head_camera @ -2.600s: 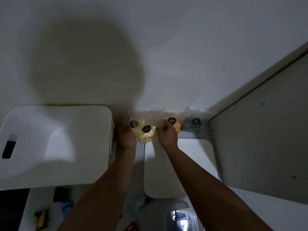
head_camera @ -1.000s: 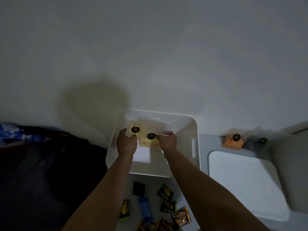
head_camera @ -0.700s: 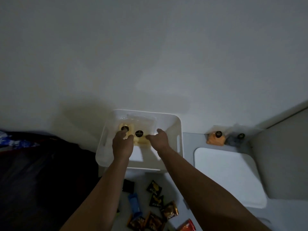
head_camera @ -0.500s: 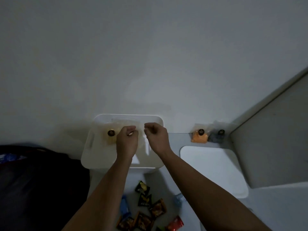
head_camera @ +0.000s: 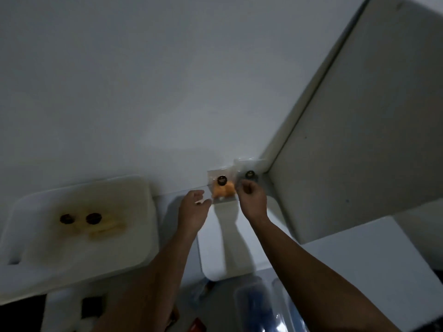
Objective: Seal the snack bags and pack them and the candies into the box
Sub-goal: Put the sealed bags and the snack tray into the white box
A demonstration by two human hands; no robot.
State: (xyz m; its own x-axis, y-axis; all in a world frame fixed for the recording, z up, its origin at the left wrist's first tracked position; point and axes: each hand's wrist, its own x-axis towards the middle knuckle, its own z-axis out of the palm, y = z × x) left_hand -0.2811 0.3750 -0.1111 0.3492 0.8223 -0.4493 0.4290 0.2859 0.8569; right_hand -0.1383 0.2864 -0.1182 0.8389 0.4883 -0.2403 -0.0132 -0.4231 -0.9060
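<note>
The white box (head_camera: pixel 148 236) stands at the left with two clear bags of yellow snacks (head_camera: pixel 96 224) lying inside it, each with a round dark sticker. Against the wall at the centre right leans a clear bag of orange snacks (head_camera: pixel 221 188), and beside it a bag of dark snacks (head_camera: pixel 250 174). My left hand (head_camera: pixel 194 209) hovers open just left of the orange bag, holding nothing. My right hand (head_camera: pixel 251 197) is just right of that bag, in front of the dark bag, with fingers curled; whether it grips a bag edge is unclear.
A white lid or tray (head_camera: pixel 215 248) lies flat under my arms. A grey panel (head_camera: pixel 359 140) rises at the right above a white block (head_camera: pixel 371 259). A clear plastic container with blue contents (head_camera: pixel 261 305) and small dark and red candy packets (head_camera: pixel 199 327) sit at the bottom.
Both hands let go of the yellow snack bags inside the box and moved right to the orange and dark bags by the wall. My view swung right with them.
</note>
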